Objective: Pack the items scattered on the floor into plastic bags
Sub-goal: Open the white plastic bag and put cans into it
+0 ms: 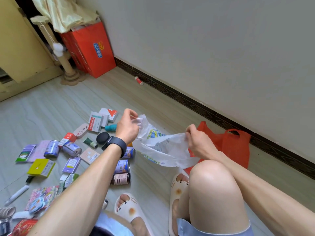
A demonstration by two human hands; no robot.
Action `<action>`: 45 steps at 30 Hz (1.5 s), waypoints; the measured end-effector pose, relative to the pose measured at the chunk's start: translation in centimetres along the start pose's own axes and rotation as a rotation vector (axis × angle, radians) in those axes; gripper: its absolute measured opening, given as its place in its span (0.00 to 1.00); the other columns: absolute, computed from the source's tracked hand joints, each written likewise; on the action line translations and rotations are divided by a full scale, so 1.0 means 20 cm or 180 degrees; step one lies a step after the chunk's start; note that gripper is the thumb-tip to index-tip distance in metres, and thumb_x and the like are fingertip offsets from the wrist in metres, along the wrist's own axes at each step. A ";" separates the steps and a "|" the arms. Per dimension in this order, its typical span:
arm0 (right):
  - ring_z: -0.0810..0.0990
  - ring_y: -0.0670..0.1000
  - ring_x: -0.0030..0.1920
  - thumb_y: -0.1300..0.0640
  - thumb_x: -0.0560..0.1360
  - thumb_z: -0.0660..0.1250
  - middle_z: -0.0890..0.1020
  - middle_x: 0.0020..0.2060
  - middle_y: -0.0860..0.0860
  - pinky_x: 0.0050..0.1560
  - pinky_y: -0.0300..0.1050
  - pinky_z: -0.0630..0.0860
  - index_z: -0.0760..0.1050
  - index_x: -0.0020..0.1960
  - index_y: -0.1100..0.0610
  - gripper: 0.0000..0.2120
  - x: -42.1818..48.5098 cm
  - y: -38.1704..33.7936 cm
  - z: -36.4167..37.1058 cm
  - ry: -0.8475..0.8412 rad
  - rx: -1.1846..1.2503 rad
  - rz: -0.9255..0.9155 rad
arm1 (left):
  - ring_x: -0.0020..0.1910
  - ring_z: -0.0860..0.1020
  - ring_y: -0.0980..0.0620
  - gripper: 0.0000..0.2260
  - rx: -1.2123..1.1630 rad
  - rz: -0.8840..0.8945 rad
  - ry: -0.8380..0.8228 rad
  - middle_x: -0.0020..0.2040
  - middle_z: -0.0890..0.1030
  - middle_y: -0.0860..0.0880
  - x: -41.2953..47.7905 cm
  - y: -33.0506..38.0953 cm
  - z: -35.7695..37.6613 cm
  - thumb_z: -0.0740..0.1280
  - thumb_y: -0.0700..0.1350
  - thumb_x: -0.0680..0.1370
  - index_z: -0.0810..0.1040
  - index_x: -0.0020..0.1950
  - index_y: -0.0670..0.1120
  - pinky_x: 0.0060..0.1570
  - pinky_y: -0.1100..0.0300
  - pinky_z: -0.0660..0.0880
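Note:
A white plastic bag (163,147) with blue and yellow print hangs between my hands above the floor. My left hand (127,126), with a black watch on the wrist, pinches its upper left edge. My right hand (197,142) grips the opposite edge, stretching the bag. A red plastic bag (235,147) lies flat on the floor behind my right hand. Scattered on the floor to the left are several cans (52,149), small boxes (98,122), a teal bottle (110,127), a black round case (102,137), a yellow box (41,167) and a brown bottle (121,179).
The wall with a dark skirting board (204,109) runs along the right. A small red bottle (139,80) lies by it. A red paper bag (92,48) and a cardboard post (67,63) stand at the back. My feet in white slippers (131,210) rest on the floor.

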State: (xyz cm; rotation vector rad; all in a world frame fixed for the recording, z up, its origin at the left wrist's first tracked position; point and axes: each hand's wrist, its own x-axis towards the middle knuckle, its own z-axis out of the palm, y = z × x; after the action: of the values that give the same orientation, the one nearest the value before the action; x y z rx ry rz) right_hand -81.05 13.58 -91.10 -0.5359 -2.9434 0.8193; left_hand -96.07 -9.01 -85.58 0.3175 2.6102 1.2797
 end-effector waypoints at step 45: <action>0.76 0.55 0.52 0.65 0.75 0.59 0.80 0.55 0.47 0.45 0.48 0.72 0.79 0.52 0.48 0.15 0.05 0.15 -0.06 0.0299 -0.1022 0.0161 | 0.49 0.82 0.44 0.15 0.4166 0.1532 -0.1397 0.77 0.61 0.46 -0.05 -0.11 0.18 0.59 0.39 0.80 0.80 0.60 0.52 0.38 0.56 0.71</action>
State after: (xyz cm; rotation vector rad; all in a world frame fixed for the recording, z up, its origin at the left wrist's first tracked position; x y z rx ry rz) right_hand -80.99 16.91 -91.63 -0.6465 -2.9977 0.3120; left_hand -94.34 -7.86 -89.40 1.2643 2.5896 -0.6042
